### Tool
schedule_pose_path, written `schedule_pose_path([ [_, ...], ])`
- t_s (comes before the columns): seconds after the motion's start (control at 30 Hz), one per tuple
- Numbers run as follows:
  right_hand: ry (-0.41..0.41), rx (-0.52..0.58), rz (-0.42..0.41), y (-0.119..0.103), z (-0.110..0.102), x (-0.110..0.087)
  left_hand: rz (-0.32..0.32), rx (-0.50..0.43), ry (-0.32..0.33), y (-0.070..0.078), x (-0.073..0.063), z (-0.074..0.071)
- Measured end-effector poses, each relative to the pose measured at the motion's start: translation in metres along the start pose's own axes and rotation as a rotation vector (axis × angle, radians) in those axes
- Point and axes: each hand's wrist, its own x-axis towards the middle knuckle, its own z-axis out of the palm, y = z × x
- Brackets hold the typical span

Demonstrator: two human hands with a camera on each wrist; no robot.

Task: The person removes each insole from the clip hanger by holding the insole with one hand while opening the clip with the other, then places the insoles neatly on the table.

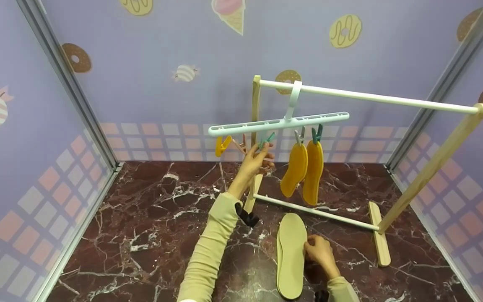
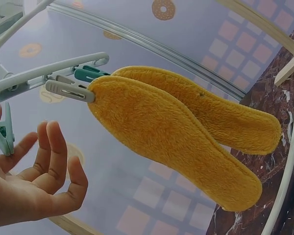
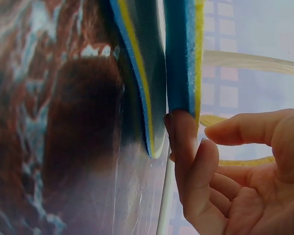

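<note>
My left hand (image 1: 256,163) is raised to the white hanger (image 1: 281,124), where thumb and index finger pinch a green clothespin (image 2: 6,131); the other fingers are loosely bent. Below, a pair of pale insoles lies stacked on the marble-patterned surface. My right hand (image 1: 320,251) grips the right edge of the upper insole (image 1: 292,256), fingertips beneath and thumb at the top side. From the right wrist, a gap shows between it and the lower insole (image 3: 146,98), whose edge is blue and yellow. Two fuzzy orange insoles (image 2: 161,132) hang from a grey clothespin (image 2: 68,89) and a dark green clothespin (image 2: 90,73).
A yellow clothespin (image 1: 222,145) and a pink clothespin (image 1: 239,144) hang left of my left hand. The hanger hooks over the white top rod (image 1: 371,96) of a rack with wooden posts (image 1: 432,167). A lower rod (image 1: 317,212) crosses behind the stacked insoles. Patterned walls surround the surface.
</note>
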Motion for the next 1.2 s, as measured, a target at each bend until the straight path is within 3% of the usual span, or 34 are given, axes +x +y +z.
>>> schedule_pose_path([
  [0.3,-0.048,-0.002,0.013,0.0005,0.0000,-0.0023,0.000,-0.017,-0.019,-0.0004,0.0004,-0.0008],
  [0.87,-0.104,0.075,0.080,0.0012,0.0016,-0.0030,-0.030,-0.052,0.047,0.0012,0.0023,0.0002],
  [1.1,-0.083,0.029,0.036,0.0019,-0.0001,-0.0040,-0.041,-0.081,0.051,0.0019,0.0033,0.0011],
  [1.2,-0.093,0.071,0.057,0.0015,0.0012,-0.0040,-0.025,-0.079,0.057,0.0021,0.0041,0.0011],
])
